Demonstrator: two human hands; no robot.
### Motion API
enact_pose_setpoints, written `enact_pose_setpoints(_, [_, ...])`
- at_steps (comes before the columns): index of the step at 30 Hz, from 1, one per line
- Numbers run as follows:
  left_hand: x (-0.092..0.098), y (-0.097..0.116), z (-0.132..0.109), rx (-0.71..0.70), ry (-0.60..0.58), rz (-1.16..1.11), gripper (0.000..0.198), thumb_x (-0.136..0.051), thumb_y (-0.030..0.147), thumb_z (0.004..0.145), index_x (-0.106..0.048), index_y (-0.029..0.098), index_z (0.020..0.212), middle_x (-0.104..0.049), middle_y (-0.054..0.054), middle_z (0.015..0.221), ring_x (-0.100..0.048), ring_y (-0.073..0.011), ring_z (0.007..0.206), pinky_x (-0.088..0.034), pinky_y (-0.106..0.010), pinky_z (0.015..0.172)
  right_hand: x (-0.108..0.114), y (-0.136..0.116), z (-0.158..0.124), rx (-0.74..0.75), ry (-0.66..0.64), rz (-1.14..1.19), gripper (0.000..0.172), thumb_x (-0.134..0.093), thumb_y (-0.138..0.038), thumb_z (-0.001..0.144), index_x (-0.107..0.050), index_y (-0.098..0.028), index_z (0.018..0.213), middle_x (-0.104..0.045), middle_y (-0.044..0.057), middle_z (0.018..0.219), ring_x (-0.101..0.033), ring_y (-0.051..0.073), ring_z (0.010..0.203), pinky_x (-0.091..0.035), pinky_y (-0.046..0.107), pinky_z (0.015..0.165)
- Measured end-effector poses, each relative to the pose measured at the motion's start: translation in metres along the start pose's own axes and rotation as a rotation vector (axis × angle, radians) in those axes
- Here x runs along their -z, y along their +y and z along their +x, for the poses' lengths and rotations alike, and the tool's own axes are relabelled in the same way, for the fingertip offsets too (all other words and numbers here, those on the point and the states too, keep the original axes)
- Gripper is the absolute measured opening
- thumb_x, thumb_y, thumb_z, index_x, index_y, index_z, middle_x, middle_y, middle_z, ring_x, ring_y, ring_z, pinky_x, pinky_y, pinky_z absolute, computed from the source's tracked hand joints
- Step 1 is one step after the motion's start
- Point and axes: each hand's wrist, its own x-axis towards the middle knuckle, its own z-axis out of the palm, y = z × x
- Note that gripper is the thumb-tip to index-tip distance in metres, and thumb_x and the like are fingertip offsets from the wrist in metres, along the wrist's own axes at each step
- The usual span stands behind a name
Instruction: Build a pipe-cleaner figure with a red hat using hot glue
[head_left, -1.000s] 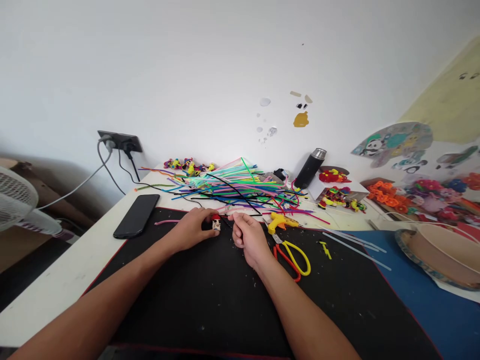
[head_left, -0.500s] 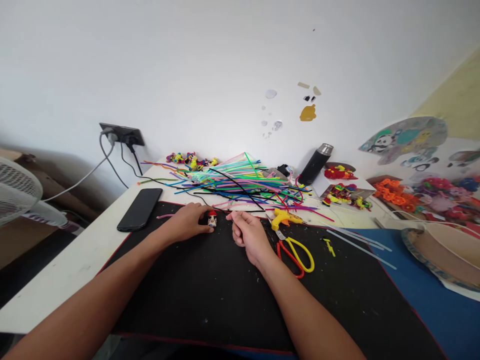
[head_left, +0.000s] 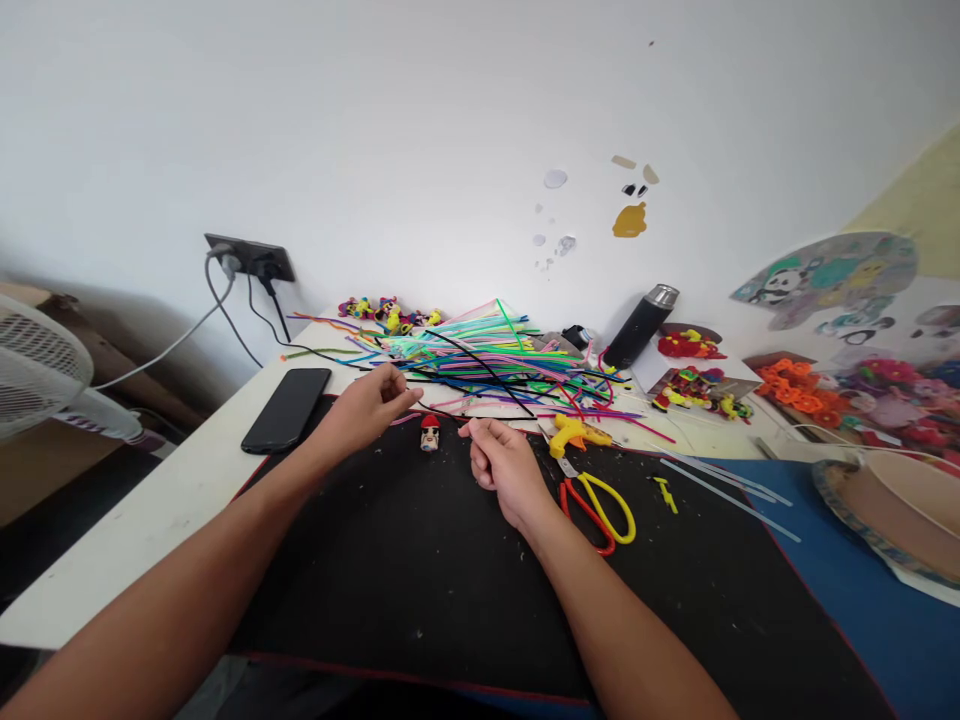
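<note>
A small figure with a red cap (head_left: pixel 430 434) stands on the black mat (head_left: pixel 420 560) between my hands, touched by neither. My left hand (head_left: pixel 375 402) is raised to its left, thumb and index finger pinched together at a thin dark strand whose end passes toward the figure. Right of the figure, my right hand (head_left: pixel 501 462) is closed, thumb against the curled index finger, with something too small to make out at the fingertips. Many coloured pipe cleaners (head_left: pixel 487 350) lie heaped behind both hands.
Right of my right hand lie a yellow glue gun (head_left: pixel 576 434) and red-and-yellow scissors (head_left: pixel 609 510). A black phone (head_left: pixel 286 410) is at the left. Farther back are a black flask (head_left: pixel 640 327) and small finished figures (head_left: pixel 386 312). A fan (head_left: pixel 37 365) stands at the far left.
My left hand has let go of the red-capped figure and moved up, its fingertips now pinched. The figure stays upright on the mat. My right hand remains closed beside it.
</note>
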Motion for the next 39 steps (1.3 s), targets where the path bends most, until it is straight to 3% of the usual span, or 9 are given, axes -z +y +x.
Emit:
enact_pose_setpoints(3, [0.0, 0.004, -0.001, 0.018, 0.057, -0.023, 0.033, -0.054, 0.048, 0.092, -0.045, 0.023, 0.072, -0.047, 0.005, 0.061, -0.043, -0.0147, 0.058, -0.032, -0.028, 0.057, 0.001, 0.001, 0.001, -0.004, -0.003, 0.015, 0.04, -0.076, -0.055, 0.081, -0.064, -0.017, 0.084, -0.043, -0.009, 0.051, -0.033, 0.005, 0.038, -0.014, 0.022, 0.041])
enact_pose_setpoints(6, [-0.004, 0.001, 0.0, 0.012, 0.039, -0.102, 0.032, -0.056, 0.049, 0.091, -0.049, 0.022, 0.074, -0.05, 0.005, 0.062, -0.044, -0.0141, 0.058, -0.035, -0.028, 0.058, 0.002, 0.003, 0.002, -0.002, -0.016, 0.031, 0.04, -0.079, -0.054, 0.079, -0.059, -0.019, 0.082, -0.041, -0.01, 0.052, -0.032, 0.005, 0.038, -0.014, 0.021, 0.041])
enact_pose_setpoints(12, [-0.013, 0.004, -0.003, -0.005, -0.193, -0.479, 0.04, -0.071, 0.057, 0.083, -0.058, 0.02, 0.08, -0.066, 0.0, 0.068, -0.059, -0.0156, 0.061, -0.048, -0.029, 0.061, 0.003, 0.004, 0.003, -0.06, -0.069, 0.104, 0.042, -0.082, -0.052, 0.077, -0.057, -0.019, 0.083, -0.038, -0.012, 0.049, -0.028, 0.004, 0.038, -0.012, 0.021, 0.042])
enact_pose_setpoints(15, [-0.016, 0.013, -0.01, -0.001, -0.326, -0.567, 0.043, -0.068, 0.06, 0.085, -0.064, 0.018, 0.08, -0.071, -0.004, 0.072, -0.061, -0.0156, 0.06, -0.049, -0.029, 0.061, 0.004, 0.003, 0.004, -0.073, -0.08, 0.165, 0.042, -0.083, -0.053, 0.077, -0.059, -0.019, 0.083, -0.036, -0.012, 0.048, -0.026, 0.004, 0.038, -0.011, 0.021, 0.042])
enact_pose_setpoints(18, [-0.023, 0.021, -0.017, -0.042, -0.37, -0.542, 0.04, -0.065, 0.057, 0.088, -0.069, 0.018, 0.084, -0.072, -0.005, 0.078, -0.06, -0.0155, 0.065, -0.05, -0.03, 0.064, 0.004, 0.003, 0.005, -0.065, -0.077, 0.179, 0.041, -0.082, -0.053, 0.078, -0.061, -0.018, 0.084, -0.036, -0.012, 0.048, -0.025, 0.004, 0.038, -0.012, 0.021, 0.041])
enact_pose_setpoints(23, [-0.033, 0.027, -0.024, -0.078, -0.342, -0.527, 0.031, -0.073, 0.048, 0.084, -0.067, 0.02, 0.095, -0.065, 0.001, 0.076, -0.059, -0.0164, 0.071, -0.048, -0.029, 0.068, 0.003, 0.006, 0.004, -0.041, -0.075, 0.107, 0.041, -0.079, -0.055, 0.08, -0.062, -0.018, 0.086, -0.039, -0.011, 0.05, -0.028, 0.005, 0.038, -0.014, 0.021, 0.041])
enact_pose_setpoints(31, [-0.028, 0.03, -0.025, -0.119, -0.321, -0.263, 0.024, -0.062, 0.044, 0.092, -0.063, 0.021, 0.085, -0.059, 0.003, 0.07, -0.051, -0.0154, 0.066, -0.037, -0.027, 0.063, -0.001, 0.01, 0.001, 0.019, -0.068, -0.13, 0.039, -0.07, -0.057, 0.086, -0.059, -0.02, 0.082, -0.043, -0.01, 0.048, -0.032, 0.006, 0.037, -0.017, 0.022, 0.04])
enact_pose_setpoints(39, [-0.027, 0.026, -0.024, -0.164, -0.352, -0.095, 0.031, -0.053, 0.047, 0.098, -0.06, 0.021, 0.084, -0.059, 0.002, 0.071, -0.05, -0.0162, 0.065, -0.034, -0.028, 0.061, -0.001, 0.007, 0.001, 0.028, -0.061, -0.127, 0.037, -0.07, -0.055, 0.086, -0.061, -0.019, 0.083, -0.043, -0.009, 0.048, -0.032, 0.006, 0.038, -0.018, 0.022, 0.039])
